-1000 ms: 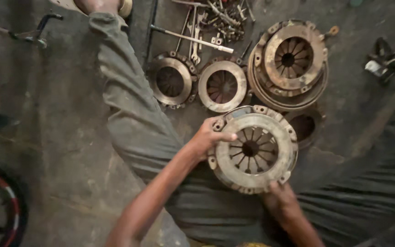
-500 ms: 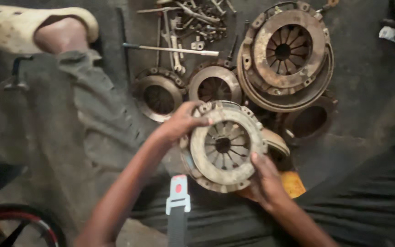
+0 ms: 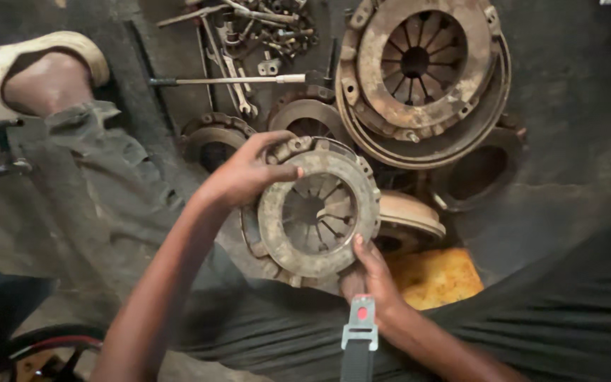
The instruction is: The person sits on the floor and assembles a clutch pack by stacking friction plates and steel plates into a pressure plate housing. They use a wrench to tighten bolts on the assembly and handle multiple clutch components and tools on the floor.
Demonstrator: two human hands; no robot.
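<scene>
I hold a rusty round clutch pressure plate [image 3: 317, 212] with spring fingers at its centre, tilted up over my lap. My left hand [image 3: 245, 173] grips its upper left rim, thumb laid across the face. My right hand [image 3: 373, 279] supports the lower right rim from beneath. A second worn disc [image 3: 408, 216] lies just behind it on the right.
A larger rusty clutch cover [image 3: 419, 67] sits on a flywheel at the top right. Two ring parts [image 3: 213, 138] [image 3: 309, 113], a long bar [image 3: 235, 80] and several spanners lie on the floor. A grey strap clip [image 3: 359, 329] hangs below; yellow cloth [image 3: 436, 279]; my sandalled foot [image 3: 33, 74].
The plate has been lifted and tilted closer to me, its face turned more upward. My view has shifted down and nearer, bringing the foot and the strap clip into sight.
</scene>
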